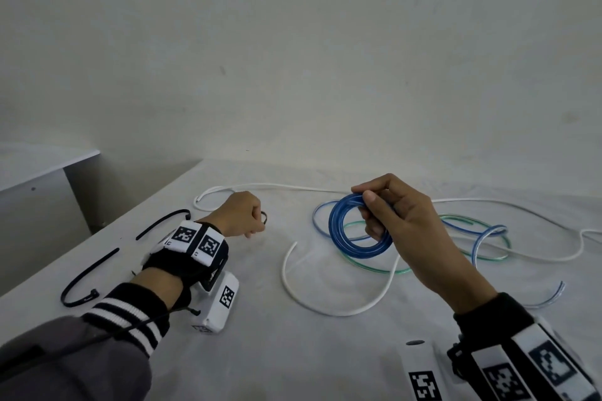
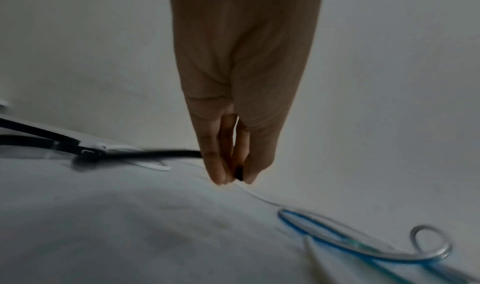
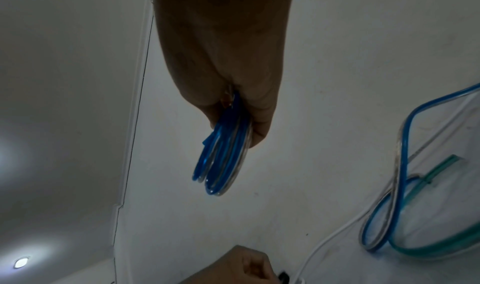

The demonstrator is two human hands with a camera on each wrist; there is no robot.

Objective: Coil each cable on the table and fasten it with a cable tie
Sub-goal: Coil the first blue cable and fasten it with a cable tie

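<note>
Desk (image 1: 293, 352) covered in white cloth, seen from above, with a pale wall behind it. The right hand (image 1: 400, 218) is raised over the middle of the desk, thumb and fingers curled round a blue cable (image 1: 345, 238) wound into a tight ring of several loops; in the right wrist view the same coil (image 3: 223, 155) hangs edge-on from the closed fingers. The left hand (image 1: 241, 215) sits lower, toward the desk's left edge, fingers closed in a pinch on the end of a black cable tie (image 1: 264, 216); the left wrist view shows the dark tip of it (image 2: 239, 174) held between fingertips and thumb.

Loose cables lie spread across the right half of the desk: a long white cable (image 1: 325, 312) looping from the far edge toward the near side, a green cable (image 1: 374, 265) and a pale blue cable (image 1: 485, 238) crossing it. Two more black cable ties rest near the left edge, one (image 1: 163, 221) farther back and one (image 1: 84, 280) nearer. No containers are in view.
</note>
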